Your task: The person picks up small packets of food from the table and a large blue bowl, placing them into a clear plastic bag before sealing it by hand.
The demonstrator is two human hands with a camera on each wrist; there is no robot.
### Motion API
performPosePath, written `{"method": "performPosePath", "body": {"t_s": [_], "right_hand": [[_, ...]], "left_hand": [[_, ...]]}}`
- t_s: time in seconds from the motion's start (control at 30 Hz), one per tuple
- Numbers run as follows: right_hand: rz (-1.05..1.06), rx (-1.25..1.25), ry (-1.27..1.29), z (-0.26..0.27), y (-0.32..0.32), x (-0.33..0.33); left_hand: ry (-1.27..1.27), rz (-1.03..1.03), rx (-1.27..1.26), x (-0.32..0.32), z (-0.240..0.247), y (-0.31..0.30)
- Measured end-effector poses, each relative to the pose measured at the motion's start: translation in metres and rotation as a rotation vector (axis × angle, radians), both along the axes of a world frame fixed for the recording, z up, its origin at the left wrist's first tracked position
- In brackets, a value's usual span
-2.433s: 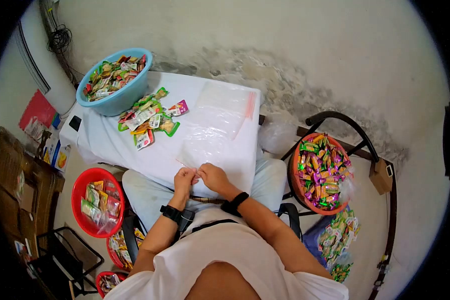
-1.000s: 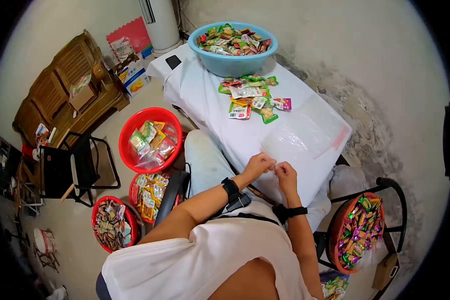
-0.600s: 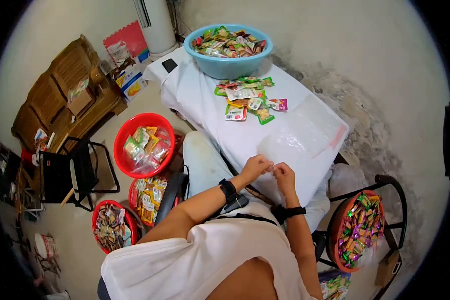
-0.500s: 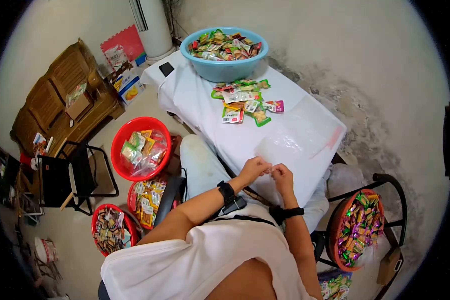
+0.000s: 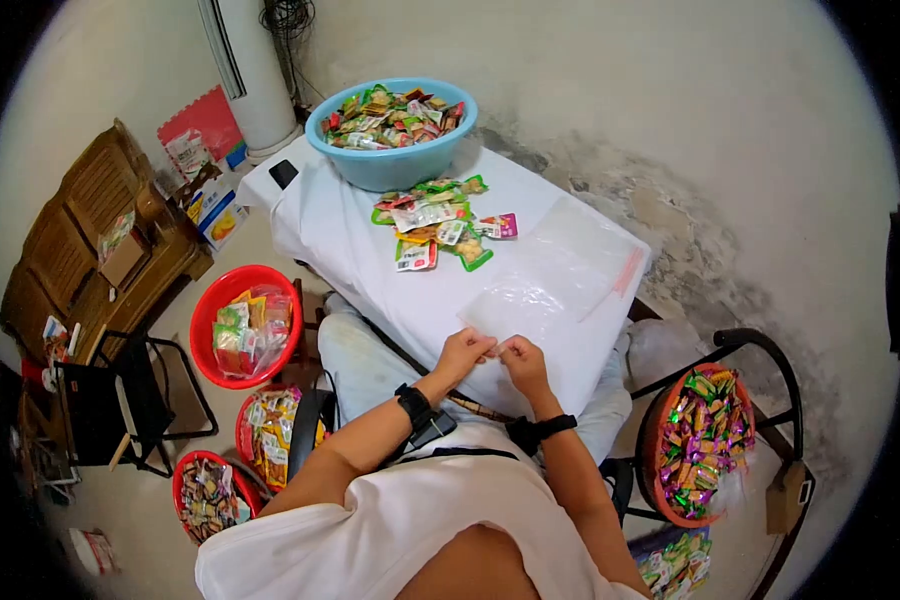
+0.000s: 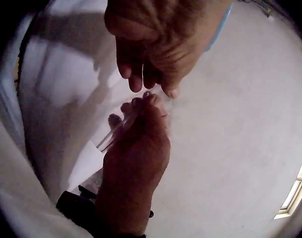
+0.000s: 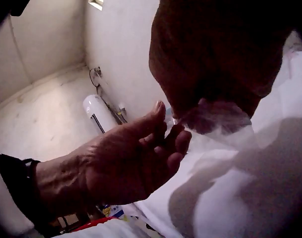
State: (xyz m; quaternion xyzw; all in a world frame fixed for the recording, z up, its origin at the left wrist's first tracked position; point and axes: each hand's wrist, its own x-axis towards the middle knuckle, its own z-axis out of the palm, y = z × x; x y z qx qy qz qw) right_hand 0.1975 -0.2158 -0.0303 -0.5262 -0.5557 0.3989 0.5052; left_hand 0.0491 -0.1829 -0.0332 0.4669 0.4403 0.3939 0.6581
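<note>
My left hand (image 5: 463, 355) and right hand (image 5: 523, 365) meet over the near edge of the white-covered table, fingertips almost touching. Between them is a thin clear plastic bag (image 7: 235, 130). The right hand (image 6: 136, 148) pinches it, with its edge running along the fingers in the left wrist view. At the bag's edge, the left thumb and curled fingers (image 7: 176, 156) pinch the film. Just beyond the hands, several flat clear plastic bags (image 5: 545, 275) with a pink-red strip lie on the cloth. To their left sits a small pile of snack packets (image 5: 432, 222).
A blue basin (image 5: 390, 170) of packets stands at the table's far end, near a phone (image 5: 284, 174). Red basins of packets (image 5: 202, 325) stand on the floor at left. At right, an orange basin (image 5: 653, 450) of wrapped sweets rests by a black-framed chair (image 5: 760, 340).
The head view swung left, then partly back, so the table shifts in the picture. Both hands stay together at the table's near edge throughout, their fingers moving only slightly.
</note>
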Motion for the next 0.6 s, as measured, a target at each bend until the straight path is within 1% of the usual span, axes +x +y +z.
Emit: {"method": "performPosePath", "body": {"t_s": [0.07,0.2,0.27,0.3,0.33,0.37,0.4,0.47,0.5,0.57,0.6], "right_hand": [[0.0,0.044,-0.127,0.007,-0.001,0.001],[-0.01,0.05,-0.177,0.0,0.001,0.004],[-0.021,0.132,-0.213,-0.008,0.005,0.007],[-0.028,0.114,-0.219,-0.012,0.005,0.007],[-0.023,0.097,-0.221,-0.014,0.008,0.007],[-0.003,-0.036,-0.151,-0.006,0.006,0.006],[0.02,0.003,-0.125,0.001,0.004,0.005],[-0.022,-0.138,-0.143,0.006,0.005,0.005],[-0.021,-0.139,-0.142,0.006,0.006,0.004],[-0.005,-0.19,-0.047,0.006,0.004,0.005],[-0.016,-0.195,-0.049,0.005,0.004,0.005]], "left_hand": [[-0.065,0.048,-0.02,0.002,-0.006,0.002],[-0.083,0.061,-0.047,0.004,-0.011,0.002],[-0.043,-0.01,-0.035,0.002,-0.011,0.003],[-0.039,0.029,-0.045,0.0,-0.013,0.002],[-0.047,0.001,-0.012,0.002,-0.014,0.003],[-0.054,-0.031,0.021,0.001,-0.014,0.005],[-0.047,0.0,0.012,-0.002,-0.015,0.006],[-0.058,-0.034,-0.042,0.002,-0.006,0.005],[-0.069,-0.005,-0.054,0.002,-0.002,0.003],[-0.081,-0.006,-0.06,0.001,-0.005,0.003],[-0.097,-0.011,-0.065,0.002,-0.008,0.002]]}}
